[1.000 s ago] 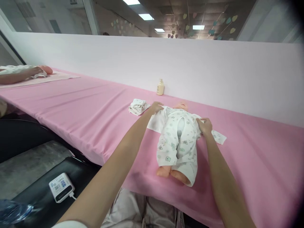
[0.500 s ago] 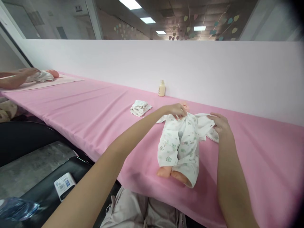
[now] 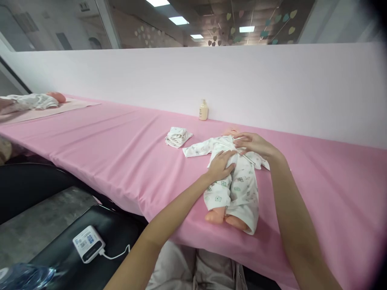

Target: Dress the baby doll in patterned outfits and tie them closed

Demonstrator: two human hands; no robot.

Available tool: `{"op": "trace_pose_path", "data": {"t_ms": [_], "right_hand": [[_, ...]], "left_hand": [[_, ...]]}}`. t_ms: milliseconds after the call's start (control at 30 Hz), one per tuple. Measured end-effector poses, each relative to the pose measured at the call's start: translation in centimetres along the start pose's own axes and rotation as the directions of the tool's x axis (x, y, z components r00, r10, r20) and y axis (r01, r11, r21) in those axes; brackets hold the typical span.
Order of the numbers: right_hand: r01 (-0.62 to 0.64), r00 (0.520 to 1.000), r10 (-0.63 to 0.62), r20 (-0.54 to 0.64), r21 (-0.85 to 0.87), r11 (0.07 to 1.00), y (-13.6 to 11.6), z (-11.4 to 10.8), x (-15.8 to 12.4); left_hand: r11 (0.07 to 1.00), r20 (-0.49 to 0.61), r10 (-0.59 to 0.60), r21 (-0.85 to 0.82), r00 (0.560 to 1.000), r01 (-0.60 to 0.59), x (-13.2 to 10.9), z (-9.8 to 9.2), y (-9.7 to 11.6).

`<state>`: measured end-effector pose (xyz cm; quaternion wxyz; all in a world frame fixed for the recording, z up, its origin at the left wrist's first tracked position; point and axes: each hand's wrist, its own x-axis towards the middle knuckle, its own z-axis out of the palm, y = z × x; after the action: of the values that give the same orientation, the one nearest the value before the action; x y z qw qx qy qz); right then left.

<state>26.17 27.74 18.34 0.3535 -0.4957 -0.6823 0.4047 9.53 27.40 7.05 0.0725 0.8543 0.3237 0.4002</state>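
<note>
A baby doll (image 3: 232,189) in a white printed romper lies on its back on the pink table cover (image 3: 121,161), feet toward me. My left hand (image 3: 220,164) rests flat on the doll's belly, fingers stretched out over the romper's front. My right hand (image 3: 253,144) is at the doll's chest just below the head, fingers pressed together on the upper edge of the romper. One empty sleeve (image 3: 198,148) lies spread out to the left.
A folded white cloth (image 3: 177,136) lies left of the doll. A small cream bottle (image 3: 203,110) stands against the white back wall. At far left another doll (image 3: 36,100) lies on a pad. Below the table's edge a white device with a cable (image 3: 88,243) sits on a black seat.
Both hands moved from the spread-out sides of the romper to the doll's middle. The romper's flaps are now folded shut over the chest. The left hand dropped to the belly.
</note>
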Motion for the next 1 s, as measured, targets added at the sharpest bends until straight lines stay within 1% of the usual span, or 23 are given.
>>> {"op": "trace_pose_path", "data": {"t_ms": [33, 67, 100, 133, 167, 200, 233, 300, 400, 467, 533, 567, 633, 733, 800, 867, 900, 933, 1000], "right_hand": [[-0.024, 0.997, 0.015, -0.069, -0.125, 0.992, 0.1, -0.4, -0.1], [-0.067, 0.991, 0.033, -0.129, -0.271, 0.96, 0.2, -0.9, -0.2], [-0.125, 0.985, 0.06, -0.164, -0.421, 0.898, 0.3, -1.4, -0.3], [-0.176, 0.981, 0.1, -0.164, -0.555, 0.813, 0.4, -1.7, -0.4], [-0.202, 0.979, 0.152, -0.133, -0.658, 0.725, 0.5, -1.8, -0.5], [-0.202, 0.975, 0.203, -0.087, -0.726, 0.657, 0.5, -1.6, -0.6], [-0.188, 0.97, 0.238, -0.047, -0.767, 0.614, 0.4, -1.3, -0.7], [-0.149, 0.971, 0.237, -0.018, -0.823, 0.548, 0.3, -0.2, -0.6], [-0.131, 0.985, 0.156, -0.067, -0.886, 0.444, 0.1, 1.5, -0.2], [-0.153, 0.986, 0.122, -0.112, -0.896, 0.417, 0.0, 1.8, -0.1], [-0.21, 0.978, 0.073, -0.197, -0.885, 0.415, -0.2, 1.6, -0.2], [-0.251, 0.965, 0.038, -0.259, -0.874, 0.417, -0.3, 1.3, -0.3], [-0.329, 0.924, -0.034, -0.381, -0.836, 0.439, -0.4, 0.7, -0.5], [-0.377, 0.865, -0.113, -0.488, -0.783, 0.494, -0.5, 0.0, -0.7], [-0.354, 0.842, -0.172, -0.511, -0.765, 0.538, -0.4, -0.1, -0.7], [-0.299, 0.831, -0.217, -0.512, -0.741, 0.601, -0.4, 0.1, -0.6], [-0.259, 0.837, -0.212, -0.504, -0.707, 0.659, -0.4, 0.3, -0.5], [-0.211, 0.851, -0.186, -0.491, -0.645, 0.735, -0.5, 0.6, -0.5], [-0.1, 0.902, -0.106, -0.419, -0.441, 0.892, -0.9, 1.3, -0.5]], "left_hand": [[0.998, -0.033, -0.009, -0.063, 0.999, 0.007, -0.2, -0.1, 0.0], [0.992, -0.062, -0.02, -0.126, 0.998, 0.012, -0.3, -0.1, 0.0], [0.983, -0.084, -0.03, -0.183, 0.996, 0.014, -0.4, -0.2, 0.0], [0.973, -0.099, -0.038, -0.232, 0.994, 0.014, -0.6, -0.3, 0.0], [0.963, -0.11, -0.041, -0.271, 0.993, 0.01, -0.7, -0.4, 0.0], [0.954, -0.12, -0.038, -0.299, 0.992, 0.001, -0.8, -0.5, 0.0], [0.949, -0.128, -0.031, -0.316, 0.991, -0.011, -1.0, -0.6, 0.0], [0.946, -0.132, -0.011, -0.323, 0.991, -0.033, -1.1, -0.7, 0.0], [0.955, -0.098, 0.011, -0.295, 0.995, -0.04, -1.1, -0.8, 0.0], [0.961, -0.075, 0.016, -0.275, 0.997, -0.036, -1.1, -0.9, 0.1], [0.965, -0.061, 0.012, -0.26, 0.998, -0.028, -1.1, -1.0, 0.2], [0.968, -0.056, 0.007, -0.251, 0.998, -0.02, -1.1, -1.0, 0.3], [0.973, -0.053, -0.01, -0.231, 0.999, -0.002, -1.1, -1.0, 0.3], [0.981, -0.051, -0.028, -0.192, 0.998, 0.018, -1.1, -0.9, 0.3], [0.986, -0.047, -0.027, -0.168, 0.999, 0.019, -1.0, -0.9, 0.3], [0.988, -0.04, -0.015, -0.152, 0.999, 0.008, -0.9, -1.0, 0.3], [0.989, -0.036, -0.004, -0.149, 0.999, -0.002, -0.9, -1.1, 0.3], [0.989, -0.03, 0.01, -0.15, 0.999, -0.014, -0.9, -1.1, 0.4], [0.987, -0.024, 0.035, -0.158, 0.999, -0.038, -0.9, -1.3, 0.5]]}}
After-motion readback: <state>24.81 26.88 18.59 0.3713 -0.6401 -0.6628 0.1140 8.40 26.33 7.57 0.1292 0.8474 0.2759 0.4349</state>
